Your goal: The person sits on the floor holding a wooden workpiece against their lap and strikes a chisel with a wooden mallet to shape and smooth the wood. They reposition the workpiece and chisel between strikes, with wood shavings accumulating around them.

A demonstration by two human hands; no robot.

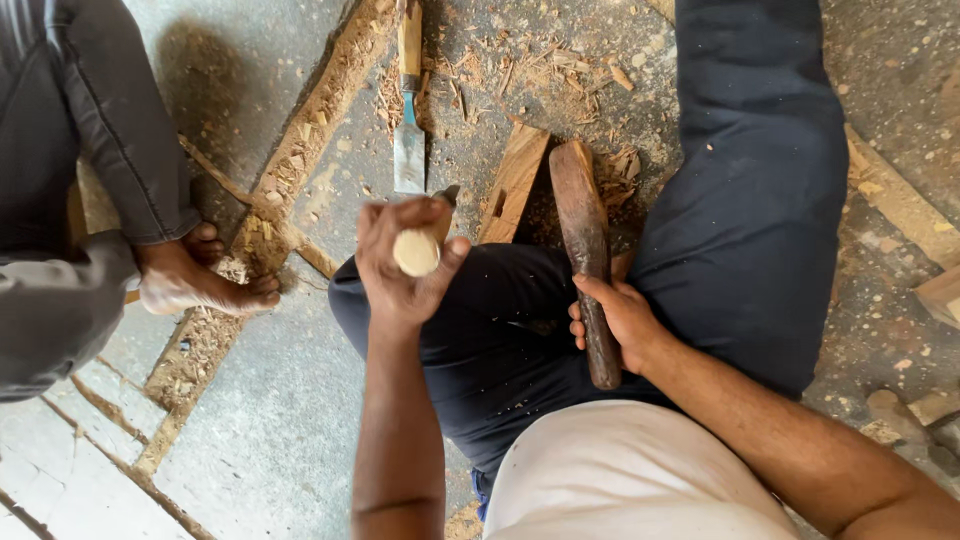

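My left hand point(400, 262) is closed around the pale round wooden handle of a chisel point(418, 250), held upright over my bent leg; its blade end is hidden behind the hand. My right hand point(618, 318) grips the shaft of a dark wooden mallet point(585, 240), whose thick head rests on the floor. A slanted wooden piece point(514, 182) lies just left of the mallet head, between the two hands.
A second chisel point(409, 120) with a wooden handle and flat steel blade lies on the concrete floor ahead. Wood chips and shavings point(560, 70) are scattered around. Another person's foot point(195, 280) and trouser leg sit at the left. Wooden offcuts point(940, 295) lie at the right edge.
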